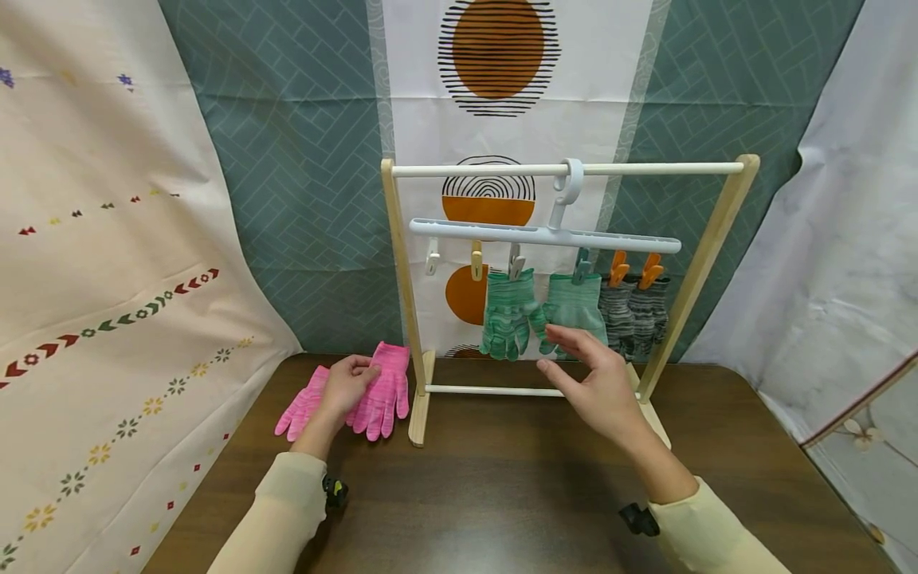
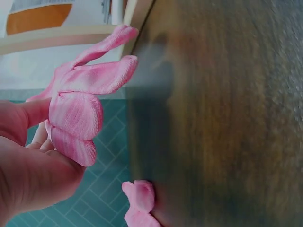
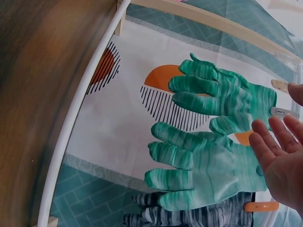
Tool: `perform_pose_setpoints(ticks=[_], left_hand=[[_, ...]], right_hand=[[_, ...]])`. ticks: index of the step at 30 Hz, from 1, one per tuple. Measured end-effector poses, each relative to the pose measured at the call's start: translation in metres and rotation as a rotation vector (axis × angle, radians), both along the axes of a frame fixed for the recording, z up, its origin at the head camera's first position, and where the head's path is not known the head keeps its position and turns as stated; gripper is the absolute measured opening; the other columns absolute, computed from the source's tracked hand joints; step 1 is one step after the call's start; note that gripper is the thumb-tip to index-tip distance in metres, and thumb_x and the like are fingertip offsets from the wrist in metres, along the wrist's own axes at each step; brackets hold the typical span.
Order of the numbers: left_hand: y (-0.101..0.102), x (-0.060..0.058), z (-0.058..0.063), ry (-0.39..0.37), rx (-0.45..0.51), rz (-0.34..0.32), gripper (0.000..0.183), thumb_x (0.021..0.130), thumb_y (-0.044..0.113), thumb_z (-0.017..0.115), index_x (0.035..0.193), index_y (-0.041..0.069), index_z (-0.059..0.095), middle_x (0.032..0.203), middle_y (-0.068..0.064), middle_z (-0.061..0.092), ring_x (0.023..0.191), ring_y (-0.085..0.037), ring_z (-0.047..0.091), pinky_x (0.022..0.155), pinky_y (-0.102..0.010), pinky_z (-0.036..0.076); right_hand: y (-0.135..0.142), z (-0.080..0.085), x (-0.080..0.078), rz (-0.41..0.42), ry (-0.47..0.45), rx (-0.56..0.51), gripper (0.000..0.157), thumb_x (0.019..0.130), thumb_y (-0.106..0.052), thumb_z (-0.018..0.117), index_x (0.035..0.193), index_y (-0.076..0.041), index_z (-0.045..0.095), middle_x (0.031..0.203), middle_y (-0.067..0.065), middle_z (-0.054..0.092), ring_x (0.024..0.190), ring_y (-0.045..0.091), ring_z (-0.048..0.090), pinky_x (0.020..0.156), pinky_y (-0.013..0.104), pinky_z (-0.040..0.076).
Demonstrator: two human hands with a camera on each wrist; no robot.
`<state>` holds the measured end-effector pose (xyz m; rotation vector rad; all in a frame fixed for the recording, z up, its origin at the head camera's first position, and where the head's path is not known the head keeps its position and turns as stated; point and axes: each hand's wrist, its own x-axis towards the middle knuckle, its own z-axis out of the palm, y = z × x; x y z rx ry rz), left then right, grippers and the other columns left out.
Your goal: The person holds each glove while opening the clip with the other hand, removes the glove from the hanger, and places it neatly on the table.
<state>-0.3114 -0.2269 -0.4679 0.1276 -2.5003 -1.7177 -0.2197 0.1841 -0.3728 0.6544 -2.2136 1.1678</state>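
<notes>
With thumb and fingers, my left hand (image 1: pixel 348 388) pinches a pink knit glove (image 1: pixel 387 391); in the left wrist view the glove (image 2: pixel 78 113) hangs with its fingers spread. A second pink glove (image 1: pixel 304 405) lies on the table beside that hand. My right hand (image 1: pixel 598 383) is in front of the rack with fingers extended and nothing held. Behind it, two green striped gloves (image 1: pixel 508 315) hang from a grey and a teal clothespin (image 1: pixel 582 267). In the right wrist view the right hand (image 3: pixel 284 156) is close to the cuffs of the green gloves (image 3: pixel 208 170).
A wooden rack (image 1: pixel 699 275) with white rods holds a pale blue hanger (image 1: pixel 495 231). Black-and-grey gloves (image 1: pixel 617 315) hang at its right under orange clothespins (image 1: pixel 650 271). A white clothespin (image 1: pixel 433 257) and a yellow clothespin (image 1: pixel 476 261) hang at its left, holding nothing. Patterned cloth surrounds the brown table (image 1: pixel 488 494).
</notes>
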Motion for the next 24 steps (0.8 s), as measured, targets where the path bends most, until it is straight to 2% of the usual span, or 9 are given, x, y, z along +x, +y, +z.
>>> perform_pose_setpoints(ticks=[6,15,24], left_hand=[[0.002,-0.004,-0.006,0.003,-0.032,0.000,0.027,0.107,0.015,0.065,0.125,-0.006,0.066,0.102,-0.016,0.074,0.080,-0.014,0.059,0.068,-0.027,0.048],[0.005,-0.011,-0.015,-0.015,-0.138,0.051,0.028,0.105,0.013,0.066,0.123,-0.007,0.067,0.101,-0.019,0.073,0.087,-0.023,0.065,0.069,-0.028,0.049],[0.008,-0.015,-0.020,-0.024,-0.253,0.072,0.028,0.103,0.013,0.066,0.122,-0.007,0.068,0.106,-0.023,0.072,0.097,-0.034,0.069,0.081,-0.044,0.055]], right_hand=[[0.001,0.001,0.000,-0.016,0.017,0.007,0.050,0.094,-0.012,0.084,0.141,-0.011,0.067,0.137,0.004,0.068,0.125,0.027,0.067,0.101,0.045,0.054],[0.003,0.005,-0.003,-0.022,0.036,0.020,0.051,0.094,-0.013,0.083,0.142,-0.009,0.066,0.139,0.004,0.067,0.126,0.027,0.066,0.102,0.045,0.053],[0.002,0.010,-0.004,-0.023,0.047,0.027,0.051,0.094,-0.012,0.083,0.142,-0.006,0.066,0.139,0.005,0.067,0.128,0.027,0.065,0.104,0.047,0.052]])
